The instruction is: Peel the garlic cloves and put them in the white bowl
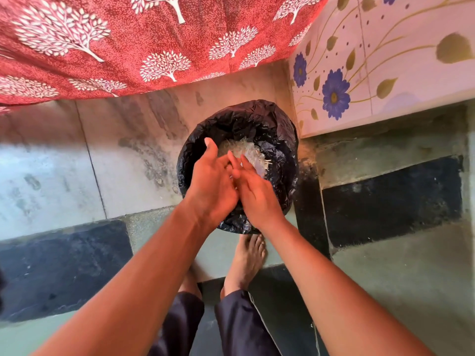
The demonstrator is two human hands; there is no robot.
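We stand over a bin lined with a black plastic bag [272,124], and we take it as our landmark. Largest of what lies around it is the red cloth printed with white trees [128,47], hanging beyond the bin and to its left; to the right of the bin rises a wall of tiles painted with blue flowers [385,60], and the bin sits on a floor of pale and dark stone [64,176]. Our bare foot [248,258] is planted just short of the bin. Over its mouth we hold both hands together, fingers straight and loose, gripping nothing: our left hand [213,186] lies against our right hand [254,194], palm brushing palm. We judge they are held there so that clinging garlic skin falls into the bag rather than onto the floor. Inside the bin, past our fingertips, lies a heap of pale papery peel [246,152]. Neither the garlic cloves nor the white bowl are in view, so we cannot tell where they are. Nothing stands between our hands and the bin.
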